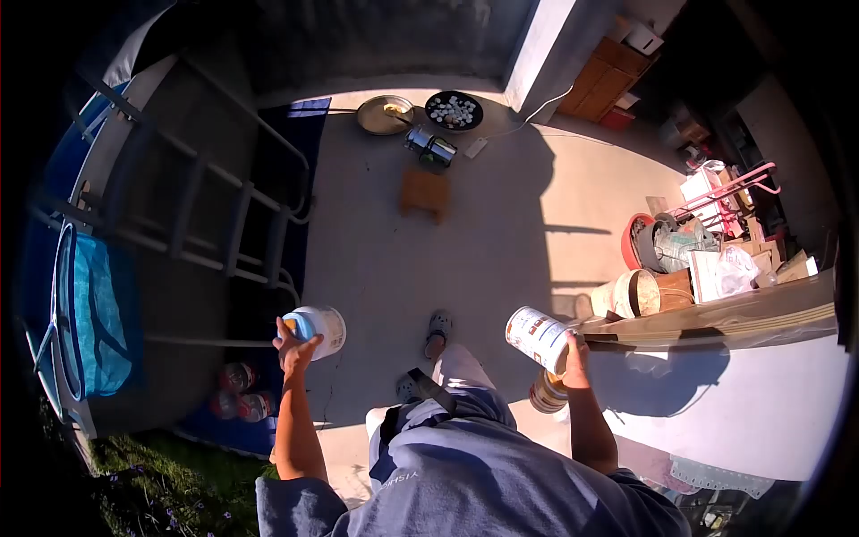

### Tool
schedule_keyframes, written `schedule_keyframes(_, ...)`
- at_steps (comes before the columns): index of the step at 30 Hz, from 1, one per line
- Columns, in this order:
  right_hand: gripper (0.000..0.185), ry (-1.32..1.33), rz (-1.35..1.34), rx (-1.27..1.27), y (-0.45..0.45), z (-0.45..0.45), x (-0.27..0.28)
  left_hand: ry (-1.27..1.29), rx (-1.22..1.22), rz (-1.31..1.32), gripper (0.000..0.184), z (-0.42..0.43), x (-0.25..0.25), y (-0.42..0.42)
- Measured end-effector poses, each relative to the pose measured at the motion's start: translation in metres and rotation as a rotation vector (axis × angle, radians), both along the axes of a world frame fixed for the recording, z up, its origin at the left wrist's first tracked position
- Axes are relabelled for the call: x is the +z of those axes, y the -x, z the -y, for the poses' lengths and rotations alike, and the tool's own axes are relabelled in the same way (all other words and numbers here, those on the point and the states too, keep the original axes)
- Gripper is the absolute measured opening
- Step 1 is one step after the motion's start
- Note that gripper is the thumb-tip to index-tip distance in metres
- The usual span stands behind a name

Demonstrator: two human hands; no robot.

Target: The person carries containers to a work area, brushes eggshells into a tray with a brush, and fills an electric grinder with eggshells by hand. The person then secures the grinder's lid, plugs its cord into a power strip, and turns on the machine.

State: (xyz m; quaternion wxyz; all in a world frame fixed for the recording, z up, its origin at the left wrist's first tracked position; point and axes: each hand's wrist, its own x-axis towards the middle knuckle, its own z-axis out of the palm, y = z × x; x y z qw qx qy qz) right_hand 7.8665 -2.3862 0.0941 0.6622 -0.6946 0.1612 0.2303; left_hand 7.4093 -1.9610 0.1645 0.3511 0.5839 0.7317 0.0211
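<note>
Flr [488, 255], 1 tub [330, 332] L hand [295, 346], 1 can [537, 338] R hand [577, 360]

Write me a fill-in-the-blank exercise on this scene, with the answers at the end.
1. The left hand holds a pale container, while the printed can is in the person's ____ hand.
2. The dark pan holds many small pieces coloured ____.
3. In the picture, the golden pan lies to the ____ of the dark pan.

Answers: right; white; left.
</note>
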Motion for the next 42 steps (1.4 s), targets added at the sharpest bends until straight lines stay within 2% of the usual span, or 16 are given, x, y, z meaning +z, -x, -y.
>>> schedule_keyframes(2, 0.079, 0.088, 0.017, 0.038, -0.052, -0.039, -0.031, -0.184, -0.066, 0.027, 0.119, -0.067, 0.001, -0.043)
schedule_keyframes(7, 0.096, 0.529, 0.069, 0.217, -0.181, -0.163, -0.096, -0.231, 0.011, -0.034, 0.121, -0.17, -0.024, -0.119)
schedule_keyframes(8, 0.107, 0.716, 0.049, 0.228, -0.199, -0.204, -0.089, -0.166, 0.108, -0.02, 0.121, -0.183, -0.022, -0.139)
schedule_keyframes(9, 0.111, 0.677, -0.04, 0.299, -0.186, -0.261, -0.002, -0.079, 0.187, -0.037, 0.122, -0.186, -0.018, -0.142)
schedule_keyframes(11, 0.109, 0.779, -0.169, 0.368, -0.21, -0.333, 0.061, -0.173, 0.233, -0.063, 0.115, -0.21, -0.078, -0.133)
schedule_keyframes(13, 0.111, 0.857, 0.119, 0.45, -0.28, -0.351, -0.024, -0.206, 0.331, 0.152, 0.109, -0.228, -0.108, -0.13)
schedule_keyframes(16, 0.114, 0.692, 0.198, 0.533, -0.325, -0.432, 0.016, -0.081, 0.512, 0.008, 0.1, -0.263, -0.112, -0.166)
schedule_keyframes(17, 0.114, 0.745, 0.263, 0.572, -0.338, -0.458, 0.029, -0.038, 0.538, -0.039, 0.099, -0.28, -0.104, -0.185)
schedule_keyframes(20, 0.113, 0.718, 0.32, 0.604, -0.386, -0.521, 0.037, -0.018, 0.365, 0.065, 0.117, -0.342, -0.132, -0.215)
schedule_keyframes(23, 0.109, 0.683, 0.335, 0.581, -0.429, -0.569, 0.024, -0.164, 0.383, 0.251, 0.123, -0.41, -0.186, -0.256)
schedule_keyframes(25, 0.105, 0.756, 0.323, 0.562, -0.454, -0.603, 0.022, 0.034, 0.476, 0.049, 0.126, -0.466, -0.146, -0.332)
schedule_keyframes(29, 0.092, 0.727, 0.244, 0.429, -0.494, -0.68, 0.012, 0.122, 0.392, 0.004, 0.126, -0.587, -0.176, -0.417)
schedule_keyframes(31, 0.095, 0.732, 0.243, 0.417, -0.524, -0.71, -0.017, 0.152, 0.387, -0.006, 0.124, -0.647, -0.204, -0.469)
schedule_keyframes(32, 0.094, 0.806, 0.261, 0.425, -0.539, -0.728, -0.03, 0.154, 0.307, -0.045, 0.123, -0.681, -0.208, -0.493)
schedule_keyframes(36, 0.091, 0.698, 0.211, 0.461, -0.576, -0.806, -0.066, 0.138, -0.009, -0.181, 0.119, -0.76, -0.273, -0.561)
schedule_keyframes(42, 0.093, 0.723, 0.315, 0.686, -0.65, -0.904, -0.16, 0.16, -0.22, -0.406, 0.118, -0.814, -0.381, -0.639)
